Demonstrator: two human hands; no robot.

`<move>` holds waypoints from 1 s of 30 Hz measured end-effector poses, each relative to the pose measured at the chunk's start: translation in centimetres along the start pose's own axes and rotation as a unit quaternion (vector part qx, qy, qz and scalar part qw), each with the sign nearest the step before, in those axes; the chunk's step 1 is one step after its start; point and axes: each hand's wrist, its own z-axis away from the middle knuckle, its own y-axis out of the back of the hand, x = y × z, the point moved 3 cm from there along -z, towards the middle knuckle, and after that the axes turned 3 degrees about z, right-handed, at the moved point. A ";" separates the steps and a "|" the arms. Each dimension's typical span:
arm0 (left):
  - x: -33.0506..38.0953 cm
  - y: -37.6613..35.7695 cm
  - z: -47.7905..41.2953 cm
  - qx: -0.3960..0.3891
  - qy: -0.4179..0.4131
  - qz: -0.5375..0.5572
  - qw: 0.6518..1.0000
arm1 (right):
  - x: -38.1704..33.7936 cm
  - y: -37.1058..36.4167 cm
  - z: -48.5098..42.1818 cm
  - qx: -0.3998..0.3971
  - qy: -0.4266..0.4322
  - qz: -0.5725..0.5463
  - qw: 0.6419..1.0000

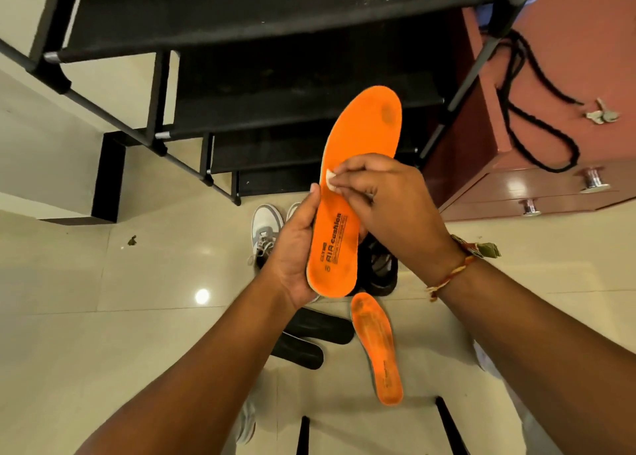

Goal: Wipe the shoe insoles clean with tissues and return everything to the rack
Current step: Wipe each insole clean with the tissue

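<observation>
My left hand [296,248] grips the heel end of an orange insole [361,137], held upright in front of the black shoe rack [241,17]. My right hand [389,199] pinches a small white tissue [329,179] against the insole's left edge near its middle. The insole's toe area carries a dark smudge. A second orange insole [377,344] lies on the tiled floor below. Two black insoles [309,337] lie on the floor to its left, partly behind my left forearm.
A white sneaker [266,227] and dark footwear [378,268] stand on the floor under my hands. At the right stands a reddish-brown drawer cabinet [550,186] with a black cord and keys [602,113] on top. Black bars [447,427] show at the bottom edge.
</observation>
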 end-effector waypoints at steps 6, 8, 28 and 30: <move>-0.8 0.2 0.0 -0.053 0.057 -0.037 0.996 | 4.1 2.9 -1.3 0.097 -0.084 0.036 0.991; -0.8 0.2 0.0 -0.064 0.058 -0.048 0.995 | 5.7 4.1 -1.8 0.125 -0.119 0.056 0.983; 0.9 0.9 -0.2 -0.040 0.023 -0.049 0.998 | 6.0 4.8 -1.9 0.127 -0.115 0.027 0.985; 1.4 1.0 -0.2 -0.035 0.015 -0.055 0.998 | 5.9 4.5 -1.8 0.115 -0.109 0.017 0.987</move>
